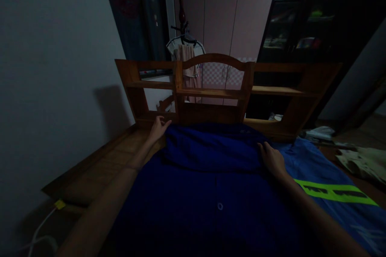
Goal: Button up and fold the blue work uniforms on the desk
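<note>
A dark blue buttoned garment lies spread out in front of me, one pale button showing below its middle. Across its far part runs a loose, rumpled fold of the same cloth. My left hand is at the far left corner of this fold, thumb and fingers curved and slightly apart, the thumb tip by the cloth edge. At the fold's right end, my right hand has its fingers bent onto the cloth and pinches it. The garment's near end fades into shadow.
A wooden headboard with shelves stands just beyond the garment. To the right lies a lighter blue garment with a yellow-green stripe, and pale cloth beyond it. A wall and a white cable are at left.
</note>
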Available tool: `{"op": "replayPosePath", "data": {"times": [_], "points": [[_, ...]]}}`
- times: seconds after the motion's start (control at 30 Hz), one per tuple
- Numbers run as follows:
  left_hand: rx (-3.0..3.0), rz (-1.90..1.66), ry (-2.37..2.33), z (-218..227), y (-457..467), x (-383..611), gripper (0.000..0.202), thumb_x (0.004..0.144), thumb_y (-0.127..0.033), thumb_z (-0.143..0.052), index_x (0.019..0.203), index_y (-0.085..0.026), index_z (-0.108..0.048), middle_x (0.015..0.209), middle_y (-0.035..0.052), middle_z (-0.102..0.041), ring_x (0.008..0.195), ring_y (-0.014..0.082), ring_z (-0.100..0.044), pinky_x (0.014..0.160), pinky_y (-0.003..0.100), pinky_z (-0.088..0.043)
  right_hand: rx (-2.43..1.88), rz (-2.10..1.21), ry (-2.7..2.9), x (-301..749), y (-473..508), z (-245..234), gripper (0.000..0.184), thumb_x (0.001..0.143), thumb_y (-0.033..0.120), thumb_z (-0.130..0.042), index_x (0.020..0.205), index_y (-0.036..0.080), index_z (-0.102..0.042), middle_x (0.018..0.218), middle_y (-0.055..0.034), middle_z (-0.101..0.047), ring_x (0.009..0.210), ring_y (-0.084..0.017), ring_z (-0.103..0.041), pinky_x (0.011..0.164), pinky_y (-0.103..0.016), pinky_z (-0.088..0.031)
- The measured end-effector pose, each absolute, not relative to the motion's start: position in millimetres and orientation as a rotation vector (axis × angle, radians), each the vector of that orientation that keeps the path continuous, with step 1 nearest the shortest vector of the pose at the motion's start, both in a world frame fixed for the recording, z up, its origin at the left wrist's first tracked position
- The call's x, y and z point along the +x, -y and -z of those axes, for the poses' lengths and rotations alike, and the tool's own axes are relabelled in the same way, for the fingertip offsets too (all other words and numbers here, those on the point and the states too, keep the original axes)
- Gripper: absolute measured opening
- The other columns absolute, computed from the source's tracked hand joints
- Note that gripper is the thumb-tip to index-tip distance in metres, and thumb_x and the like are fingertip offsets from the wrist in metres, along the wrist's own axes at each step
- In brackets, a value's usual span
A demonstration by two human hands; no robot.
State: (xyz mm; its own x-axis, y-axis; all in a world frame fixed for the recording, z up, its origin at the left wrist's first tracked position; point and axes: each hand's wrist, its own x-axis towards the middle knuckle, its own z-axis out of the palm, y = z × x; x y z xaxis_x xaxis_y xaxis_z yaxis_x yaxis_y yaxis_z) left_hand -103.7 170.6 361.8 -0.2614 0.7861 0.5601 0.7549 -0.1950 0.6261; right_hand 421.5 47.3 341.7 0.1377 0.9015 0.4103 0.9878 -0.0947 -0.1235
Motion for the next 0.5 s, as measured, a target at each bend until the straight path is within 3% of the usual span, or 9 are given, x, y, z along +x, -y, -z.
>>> {"op": "replayPosePath", "data": {"times": [0.1,0.23,0.3,0.4,0.5], "points": [[2.116,-1.084,-1.716,-343.5,-131.2,-120.2,0.063,0.073,-0.056,-0.063,0.121,-0.018,-0.047,0.114,0.0112,-0.055,0.099,0.0232,-0.057,0.086,0.036,-0.046,-2.092,0.305,1.787,430.1,-50.8,-329.9,0.043,0.097,0.049,-0.025,0.095,0.018,-0.055,0.080,-0.0103,-0.068,0.065,-0.019,-0.061,0.056,-0.026,-0.025],[2.382,-0.672,-1.463,-330.5,-77.5,-134.4,0.085,0.058,-0.052,-0.077,0.131,-0.024,-0.041,0.127,0.0096,-0.050,0.116,0.0280,-0.049,0.095,0.038,-0.042,-2.101,0.266,1.780,436.5,-55.5,-317.5,0.042,0.097,0.048,-0.026,0.091,0.018,-0.055,0.082,-0.0109,-0.068,0.065,-0.019,-0.060,0.057,-0.027,-0.024],[2.449,-0.647,-1.479,-330.4,-57.3,-132.2,0.068,0.067,-0.048,-0.072,0.124,-0.023,-0.045,0.120,0.0078,-0.054,0.109,0.0259,-0.053,0.091,0.036,-0.044,-2.101,0.252,1.773,436.8,-56.5,-315.4,0.041,0.097,0.047,-0.027,0.090,0.018,-0.055,0.081,-0.0109,-0.067,0.064,-0.019,-0.059,0.057,-0.027,-0.025],[2.558,-0.606,-1.543,-332.4,-34.3,-123.7,0.023,0.083,-0.037,-0.054,0.099,-0.022,-0.056,0.100,0.0045,-0.060,0.091,0.0207,-0.057,0.080,0.032,-0.045,-2.073,0.245,1.747,437.1,-55.6,-317.1,0.040,0.097,0.046,-0.028,0.090,0.017,-0.055,0.082,-0.0110,-0.067,0.064,-0.018,-0.058,0.058,-0.027,-0.025],[2.545,-0.743,-1.845,-331.3,-16.0,-119.5,0.018,0.089,-0.030,-0.042,0.085,-0.020,-0.056,0.094,0.0056,-0.059,0.085,0.0195,-0.057,0.077,0.030,-0.043,-2.010,0.271,1.680,438.2,-52.8,-321.4,0.043,0.098,0.046,-0.025,0.092,0.016,-0.056,0.084,-0.0117,-0.066,0.065,-0.018,-0.058,0.059,-0.027,-0.027]]}}
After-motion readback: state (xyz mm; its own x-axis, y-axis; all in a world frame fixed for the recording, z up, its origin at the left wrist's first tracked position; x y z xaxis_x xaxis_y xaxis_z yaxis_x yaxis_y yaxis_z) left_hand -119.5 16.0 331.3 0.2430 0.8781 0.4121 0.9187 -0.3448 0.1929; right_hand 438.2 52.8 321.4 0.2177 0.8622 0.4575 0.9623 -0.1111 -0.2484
